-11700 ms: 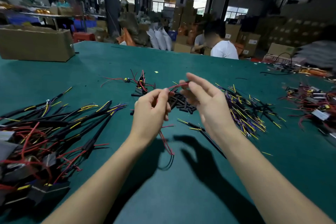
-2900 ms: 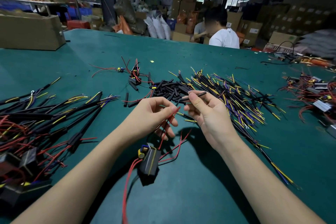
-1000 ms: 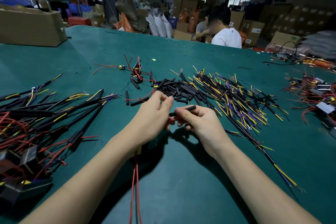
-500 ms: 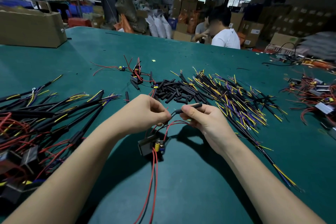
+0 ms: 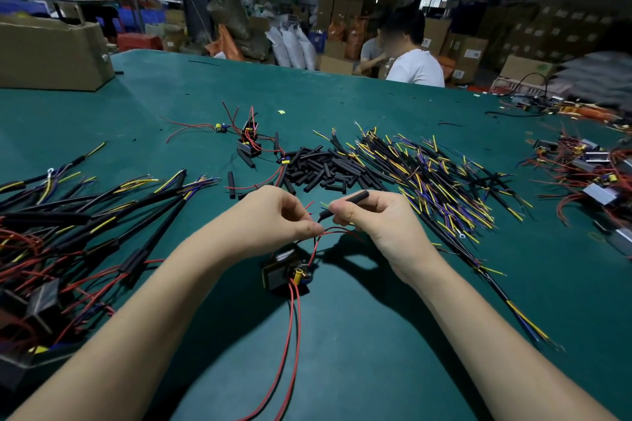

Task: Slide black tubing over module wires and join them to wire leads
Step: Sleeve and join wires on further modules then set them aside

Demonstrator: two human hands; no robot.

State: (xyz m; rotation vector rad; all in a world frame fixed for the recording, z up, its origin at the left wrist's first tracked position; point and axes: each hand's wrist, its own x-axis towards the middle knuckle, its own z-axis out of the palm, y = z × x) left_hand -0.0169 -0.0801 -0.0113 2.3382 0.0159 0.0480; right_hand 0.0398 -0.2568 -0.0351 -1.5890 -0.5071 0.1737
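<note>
In the head view, the step in hand seems to be threading a red module wire (image 5: 309, 206) into the black tubing (image 5: 345, 203), and I think it goes well if the tubing is kept steady and in line with the wire tip, while the other hand feeds the wire from close behind its end so that it does not bend. The right hand (image 5: 378, 219) has its grip pressed together: thumb and forefinger pinch the tubing near its lower end, and the free end points up toward 2 o'clock. The left hand (image 5: 273, 215) also has a narrow grip, the fingertips pinching the thin red wires just at 9 o'clock of the tubing mouth; whether the tip is already inside I cannot tell. The module (image 5: 282, 272) lies on the green counter (image 5: 376, 352) at 6 o'clock of the hands, its red wires rising to them. The heap of spare tubing pieces (image 5: 321, 169) is at 12 o'clock, and the wire leads (image 5: 437, 181) lie at 2 o'clock.
</note>
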